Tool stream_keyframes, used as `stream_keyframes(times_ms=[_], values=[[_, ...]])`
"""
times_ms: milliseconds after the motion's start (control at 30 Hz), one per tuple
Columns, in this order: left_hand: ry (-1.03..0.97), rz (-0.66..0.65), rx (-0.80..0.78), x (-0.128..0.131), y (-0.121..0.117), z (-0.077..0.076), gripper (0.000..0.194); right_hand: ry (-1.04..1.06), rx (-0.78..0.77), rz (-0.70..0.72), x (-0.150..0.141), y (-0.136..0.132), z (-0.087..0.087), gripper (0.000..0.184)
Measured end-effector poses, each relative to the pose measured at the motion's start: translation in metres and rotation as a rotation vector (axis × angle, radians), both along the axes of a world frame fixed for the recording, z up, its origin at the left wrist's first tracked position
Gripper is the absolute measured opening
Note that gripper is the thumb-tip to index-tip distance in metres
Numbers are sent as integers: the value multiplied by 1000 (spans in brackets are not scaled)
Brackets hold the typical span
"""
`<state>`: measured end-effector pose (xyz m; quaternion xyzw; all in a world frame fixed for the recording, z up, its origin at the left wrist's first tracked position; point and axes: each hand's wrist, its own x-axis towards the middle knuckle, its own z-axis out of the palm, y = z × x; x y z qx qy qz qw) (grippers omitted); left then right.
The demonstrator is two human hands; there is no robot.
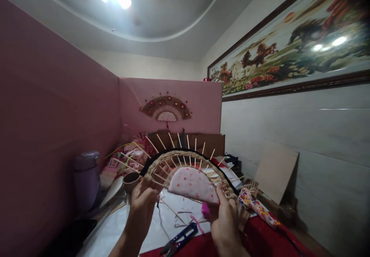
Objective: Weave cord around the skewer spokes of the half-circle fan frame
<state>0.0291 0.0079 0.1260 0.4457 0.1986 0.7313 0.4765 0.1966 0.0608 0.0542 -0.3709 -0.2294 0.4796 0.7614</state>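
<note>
Between my two hands I hold up a half-round woven fan (190,185). Its core is pink dotted cloth, with thin sticks fanning out through a band of tan cord and a black outer strip. My left hand (144,199) is closed on the left end of the woven band. On the right, my right hand (224,210) grips the lower right corner, its thumb on the cloth. Below the fan lie blue-handled thread snips (180,239) and a bright pink piece (205,210). A dark string hangs near my left hand.
A brown cup (131,180) stands left of the fan, a lilac flask (86,182) farther left. A flower-patterned glue gun (260,209) lies right. A finished fan (167,108) hangs on the pink partition. A board (276,170) leans against the right wall.
</note>
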Motion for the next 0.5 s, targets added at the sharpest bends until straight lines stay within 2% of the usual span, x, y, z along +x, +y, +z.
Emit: stream_keyframes(times_ms=[67,167,267,367,433,500], values=[[-44,-48,-24,-2,2,2,28,45,38,3,-4,-2,1,26],[-141,69,-133,-3,8,7,26,96,98,23,-12,-6,2,24],[-246,163,-188,-4,17,12,24,107,84,52,-16,-10,-2,30],[-289,155,-210,-14,27,16,21,-58,163,214,-11,-15,-19,39],[-258,136,-237,-28,36,19,20,-201,198,228,-2,-15,-35,38],[-206,120,-278,-43,46,21,18,-258,175,304,10,-12,-49,32]])
